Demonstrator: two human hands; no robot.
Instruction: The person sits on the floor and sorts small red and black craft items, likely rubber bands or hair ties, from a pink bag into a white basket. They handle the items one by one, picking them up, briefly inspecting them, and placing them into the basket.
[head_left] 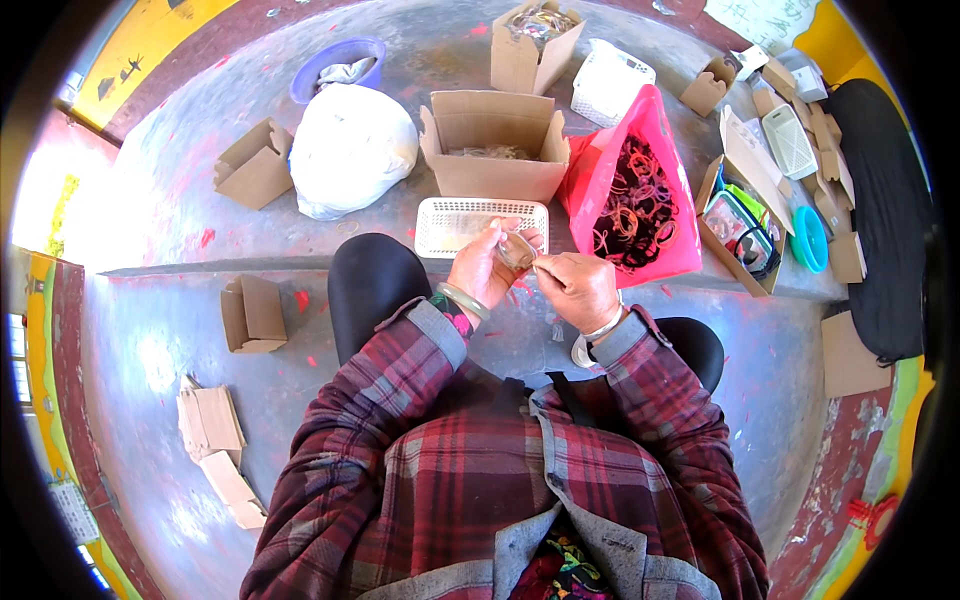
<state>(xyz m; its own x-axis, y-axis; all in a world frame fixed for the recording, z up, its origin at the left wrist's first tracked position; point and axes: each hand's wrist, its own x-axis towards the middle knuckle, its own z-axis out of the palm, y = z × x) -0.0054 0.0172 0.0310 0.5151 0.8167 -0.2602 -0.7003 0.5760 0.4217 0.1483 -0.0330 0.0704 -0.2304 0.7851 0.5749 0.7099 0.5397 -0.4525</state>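
My left hand (pixel 482 268), palm turned up, has its fingers curled round a small bundle of thin, pale brownish loops (pixel 516 251). Beside it my right hand (pixel 580 290) is closed in a pinch at the right end of that bundle; its fingertips partly hide what they grip. Just beyond the hands lies a white perforated plastic basket (pixel 428 232), its inside partly covered by my left fingers. An open cardboard box (pixel 495 178) with pale thin loops inside stands behind the basket. To the right, a pink-red bag (pixel 672 262) holds many dark and coloured hair ties (pixel 640 205).
A full white sack (pixel 352 150) and a purple basin (pixel 372 78) stand at left. Small cardboard boxes (pixel 254 312) sit around me. At right are a carton of packaged items (pixel 745 235), a teal basket (pixel 808 240) and a black covering (pixel 880 220). A step edge (pixel 200 268) crosses the floor.
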